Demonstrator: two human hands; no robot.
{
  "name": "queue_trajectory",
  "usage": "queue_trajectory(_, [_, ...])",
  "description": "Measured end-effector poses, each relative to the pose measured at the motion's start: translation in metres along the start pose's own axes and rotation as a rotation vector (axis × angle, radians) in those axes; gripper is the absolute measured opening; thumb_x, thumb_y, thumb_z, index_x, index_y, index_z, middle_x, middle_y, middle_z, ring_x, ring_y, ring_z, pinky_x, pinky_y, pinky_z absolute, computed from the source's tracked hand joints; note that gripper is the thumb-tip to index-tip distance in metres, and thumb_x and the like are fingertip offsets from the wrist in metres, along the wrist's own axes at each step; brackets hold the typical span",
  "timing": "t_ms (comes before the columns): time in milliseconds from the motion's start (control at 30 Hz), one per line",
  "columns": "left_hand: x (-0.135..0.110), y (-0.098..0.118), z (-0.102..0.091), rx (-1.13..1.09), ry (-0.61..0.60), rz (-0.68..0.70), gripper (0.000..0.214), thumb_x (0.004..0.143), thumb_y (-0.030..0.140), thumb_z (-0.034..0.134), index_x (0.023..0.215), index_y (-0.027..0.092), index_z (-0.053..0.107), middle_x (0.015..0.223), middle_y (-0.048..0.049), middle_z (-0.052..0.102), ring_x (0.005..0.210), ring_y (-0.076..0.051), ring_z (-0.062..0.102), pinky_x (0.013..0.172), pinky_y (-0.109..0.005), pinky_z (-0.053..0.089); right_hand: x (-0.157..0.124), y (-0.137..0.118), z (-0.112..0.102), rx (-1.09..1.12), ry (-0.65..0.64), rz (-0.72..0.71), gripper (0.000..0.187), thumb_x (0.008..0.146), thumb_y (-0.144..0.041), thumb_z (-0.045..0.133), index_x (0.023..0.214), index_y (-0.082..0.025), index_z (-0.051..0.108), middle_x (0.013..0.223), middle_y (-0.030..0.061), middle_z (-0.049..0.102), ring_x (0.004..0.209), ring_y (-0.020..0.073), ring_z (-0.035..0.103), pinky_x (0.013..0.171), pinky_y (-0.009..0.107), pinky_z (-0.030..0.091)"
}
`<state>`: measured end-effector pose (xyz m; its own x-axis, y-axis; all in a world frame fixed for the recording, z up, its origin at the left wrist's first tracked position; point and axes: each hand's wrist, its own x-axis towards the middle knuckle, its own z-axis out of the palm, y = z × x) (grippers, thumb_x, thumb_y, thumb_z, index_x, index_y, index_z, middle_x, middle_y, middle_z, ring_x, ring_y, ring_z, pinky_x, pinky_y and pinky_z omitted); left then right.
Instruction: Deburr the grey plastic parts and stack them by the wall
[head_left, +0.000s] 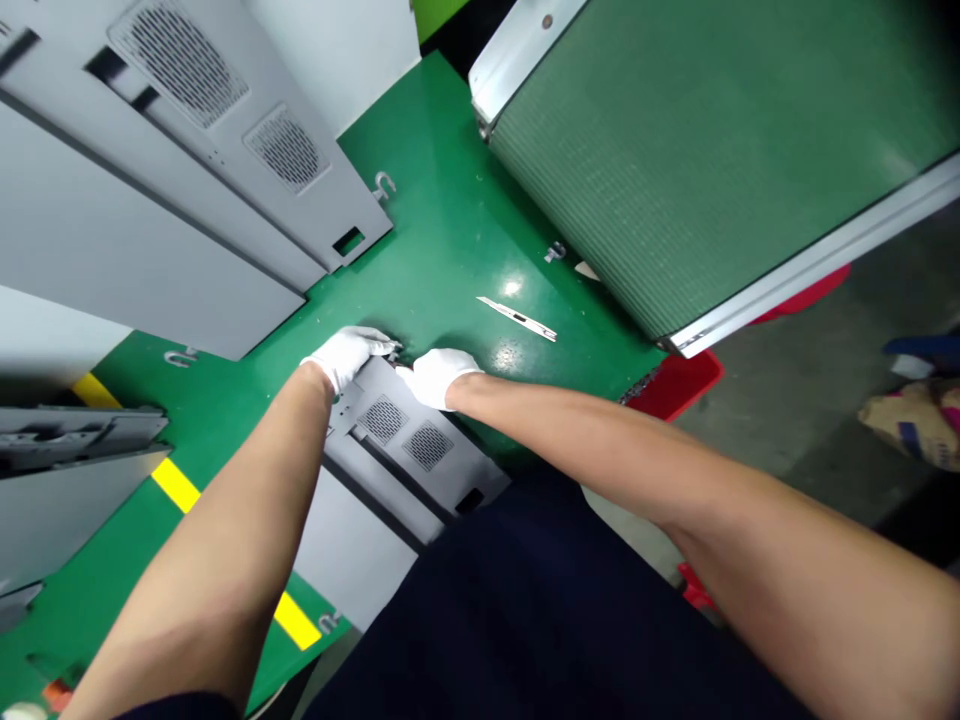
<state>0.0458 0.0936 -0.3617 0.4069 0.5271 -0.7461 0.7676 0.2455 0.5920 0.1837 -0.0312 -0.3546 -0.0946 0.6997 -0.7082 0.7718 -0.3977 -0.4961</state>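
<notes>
My left hand [346, 356], in a white glove, is at the far end of a grey metal panel [457, 455] with two vent grilles. Its fingers are closed at the panel's corner, by a small dark metallic piece [397, 355]. From the other side my right hand [439, 378], also gloved in white, reaches the same end with its fingers pinched together. The small piece lies between the two sets of fingertips; its kind and what each hand grips are too hidden to make out. The panel's near end is covered by my dark shirt.
Larger grey panels [217, 190] with grilles stand at the upper left. A green conveyor belt [720, 150] ends at the right, above a red bin [686, 388]. On the green table [442, 240] lie a thin pale strip-like tool [517, 318] and small metal hooks [555, 252].
</notes>
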Motion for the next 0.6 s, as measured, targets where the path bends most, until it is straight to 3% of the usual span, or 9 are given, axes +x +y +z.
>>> queue_trajectory(200, [-0.006, 0.002, 0.003, 0.004, 0.048, 0.0, 0.025, 0.064, 0.035, 0.078, 0.082, 0.018, 0.077, 0.094, -0.0099, 0.078, 0.088, -0.024, 0.069, 0.084, -0.036, 0.054, -0.01, -0.001, 0.015, 0.089, 0.059, 0.09, 0.068, 0.091, -0.071, 0.042, 0.111, -0.014, 0.074, 0.112, 0.0227, 0.073, 0.107, 0.035, 0.069, 0.087, 0.045, 0.054])
queue_trajectory(600, [-0.004, 0.0, -0.004, 0.023, -0.023, 0.034, 0.037, 0.063, 0.044, 0.082, 0.089, 0.017, 0.078, 0.099, -0.0109, 0.078, 0.091, -0.024, 0.07, 0.088, -0.034, 0.055, -0.005, 0.007, 0.032, 0.199, 0.105, 0.077, 0.081, 0.093, -0.075, 0.022, 0.109, -0.014, 0.072, 0.111, 0.0221, 0.073, 0.106, 0.0336, 0.07, 0.088, 0.044, 0.054])
